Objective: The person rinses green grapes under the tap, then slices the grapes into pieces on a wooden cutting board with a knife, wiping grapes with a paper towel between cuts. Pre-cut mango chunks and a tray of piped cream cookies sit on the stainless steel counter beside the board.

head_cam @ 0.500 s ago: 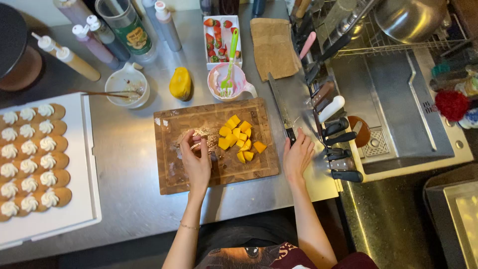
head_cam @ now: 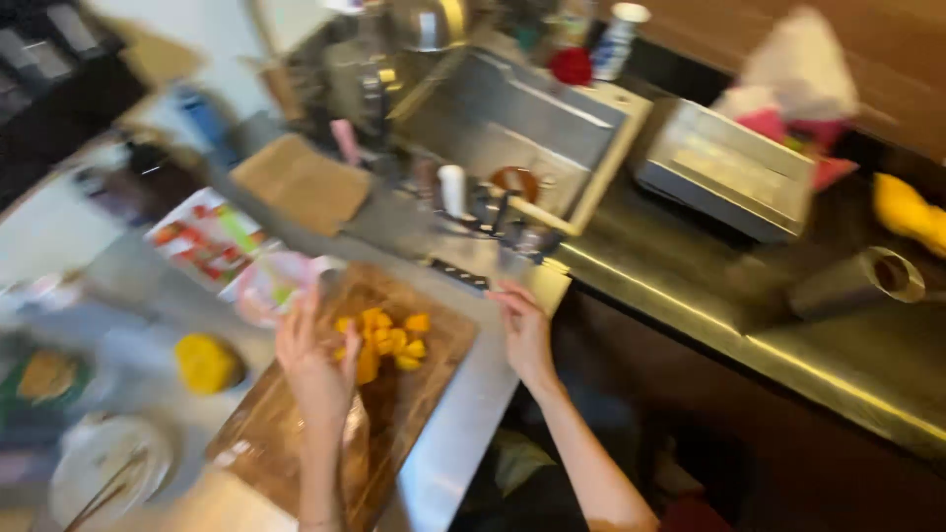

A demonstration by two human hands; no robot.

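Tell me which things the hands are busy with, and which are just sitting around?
In use:
- wooden cutting board, under the left hand
- orange fruit cubes on the board
- knife, just beyond the right hand

Lying about:
- yellow fruit piece
- pink cup
- sink
- white bowl

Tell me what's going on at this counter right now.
A person stands at a steel counter with a wooden cutting board holding orange fruit cubes. The left hand is raised open above the board; the right hand rests at the counter edge near a knife. The picture is blurred.
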